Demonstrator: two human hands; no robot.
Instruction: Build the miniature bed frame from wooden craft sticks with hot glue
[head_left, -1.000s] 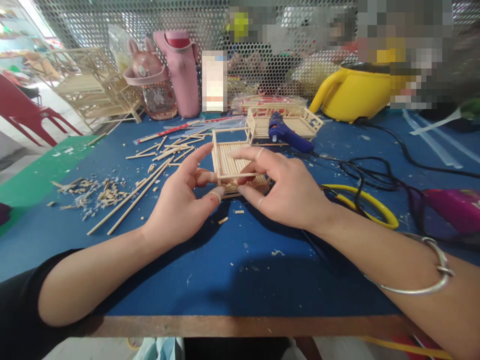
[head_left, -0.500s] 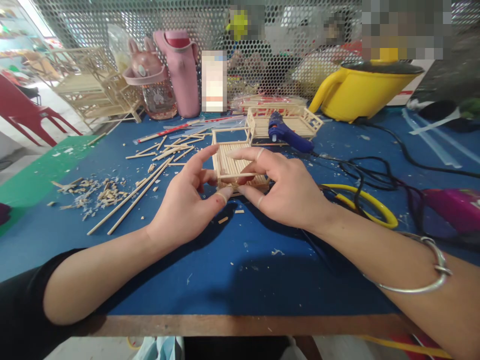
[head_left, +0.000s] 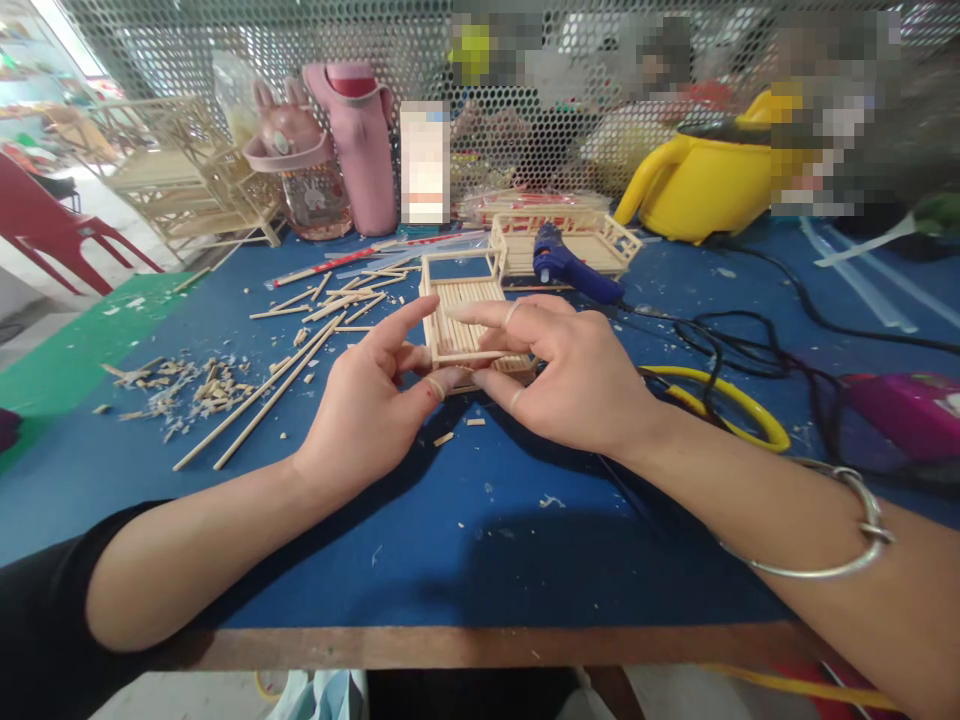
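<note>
A small wooden stick frame [head_left: 466,312] with a slatted base sits at the middle of the blue table, held between both hands. My left hand [head_left: 382,385] grips its left side and near edge, thumb at the front and forefinger along the side. My right hand [head_left: 574,370] closes on the near right part, its thumb at the front edge and its fingers reaching over the slats. Behind it stands a second stick piece [head_left: 517,250] with railings, and a blue glue gun [head_left: 574,268] rests against that piece.
Loose sticks [head_left: 277,385] and a pile of offcuts [head_left: 199,390] lie left. Behind stand a pink bottle [head_left: 365,150], a rabbit-eared cup [head_left: 304,170], a phone [head_left: 424,165] and a yellow pot [head_left: 697,185]. Black cables [head_left: 750,345] and yellow-handled pliers [head_left: 761,425] are at right.
The stick frame tilts slightly differently, its near top bar now lower and closer to the thumbs. Both hands keep their hold, and the whole view has shifted a little.
</note>
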